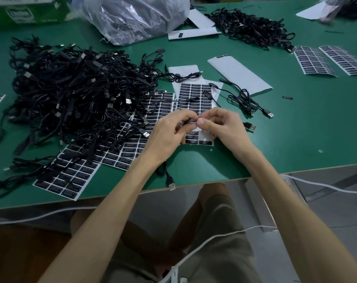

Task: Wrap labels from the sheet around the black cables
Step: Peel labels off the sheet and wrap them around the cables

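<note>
My left hand (169, 129) and my right hand (220, 125) meet above the label sheet (194, 94), fingertips together. Between them both pinch a thin black cable (188, 99) that runs up over the sheet to a small inline box. Whether a label sits under my fingertips is hidden. The cable's USB plug (172, 184) hangs at the table's front edge below my left wrist. A big tangle of black cables (71, 92) lies to the left on more label sheets (71, 176).
A single coiled cable (247, 101) lies right of the sheet, beside blank backing paper (240, 74). A second cable pile (253, 27), a clear plastic bag (132, 15) and a green box (28, 11) stand at the back. Further label sheets (314, 60) lie far right.
</note>
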Motion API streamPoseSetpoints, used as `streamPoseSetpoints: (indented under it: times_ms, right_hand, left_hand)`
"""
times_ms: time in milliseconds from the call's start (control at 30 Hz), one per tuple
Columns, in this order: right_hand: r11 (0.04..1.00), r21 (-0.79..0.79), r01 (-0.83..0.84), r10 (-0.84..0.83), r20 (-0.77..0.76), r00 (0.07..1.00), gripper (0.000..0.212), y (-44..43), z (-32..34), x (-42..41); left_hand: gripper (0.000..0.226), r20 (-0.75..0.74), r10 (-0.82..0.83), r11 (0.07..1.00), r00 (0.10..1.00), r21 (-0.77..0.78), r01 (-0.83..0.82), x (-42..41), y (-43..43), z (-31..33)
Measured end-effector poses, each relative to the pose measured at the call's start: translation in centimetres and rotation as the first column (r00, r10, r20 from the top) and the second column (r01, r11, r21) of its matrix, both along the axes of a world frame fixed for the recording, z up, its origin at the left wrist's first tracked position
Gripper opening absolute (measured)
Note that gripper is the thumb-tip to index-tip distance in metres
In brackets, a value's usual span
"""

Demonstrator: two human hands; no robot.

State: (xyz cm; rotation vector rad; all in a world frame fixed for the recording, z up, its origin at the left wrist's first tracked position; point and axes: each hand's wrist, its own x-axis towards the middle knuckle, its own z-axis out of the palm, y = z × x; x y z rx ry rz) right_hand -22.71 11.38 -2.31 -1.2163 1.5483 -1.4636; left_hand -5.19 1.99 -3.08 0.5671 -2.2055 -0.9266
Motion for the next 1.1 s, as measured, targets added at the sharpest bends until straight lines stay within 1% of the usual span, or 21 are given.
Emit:
streamPoseSetpoints:
  times_ms: [200, 300, 400, 500, 567, 733, 867, 1100]
  right_hand:
    - [1.0, 0.005, -0.011, 0.011, -0.022, 1.0, 0.031, 0.06, -0.02, -0.04]
    - [1.0, -0.001, -0.019, 0.019, -0.032, 0.999, 0.025, 0.1, 0.06, -0.03]
    - [1.0, -0.019, -0.003, 0.002, -0.056, 0.998, 0.018, 0.12, 0.12, 0.04]
    - [0.998, -0.04, 0.044, -0.046, -0.05, 0.998, 0.022, 0.21, 0.22, 0.09]
    - [0.999, -0.04, 0.032, -0.035, -0.073, 0.997, 0.022, 0.3, 0.3, 0.17]
    - [0.999, -0.043, -0.021, 0.018, -0.062, 0.998, 0.01, 0.5, 0.5, 0.21]
    - [0.998, -0.045, -0.046, 0.042, -0.069, 0.997, 0.008, 0.48, 0.41, 0.16]
    - [0.999, -0.035, -0.013, 0.011, -0.079, 0.997, 0.005, 0.39, 0.36, 0.13]
  left_hand:
    - [0.003, -0.06, 0.016, 0.999, 0.998, -0.029, -0.018, 0.04, -0.04, -0.08]
    - [0.002, -0.062, 0.018, 0.999, 0.998, -0.033, -0.02, 0.0, 0.01, -0.02]
    - [0.003, -0.054, 0.018, 1.0, 0.998, 0.004, -0.017, -0.02, 0.09, 0.06]
    - [0.008, -0.033, 0.048, 0.996, 0.998, 0.078, -0.046, 0.07, 0.22, 0.14]
    - [0.01, -0.02, 0.065, 0.993, 0.998, 0.101, -0.062, 0.15, 0.32, 0.21]
    - [0.013, -0.002, 0.082, 0.989, 0.997, 0.125, -0.081, 0.19, 0.46, 0.38]
    - [0.014, 0.016, 0.101, 0.986, 0.995, 0.13, -0.102, 0.22, 0.51, 0.46]
    - [0.01, 0.018, 0.11, 0.982, 0.994, 0.152, -0.111, 0.2, 0.53, 0.52]
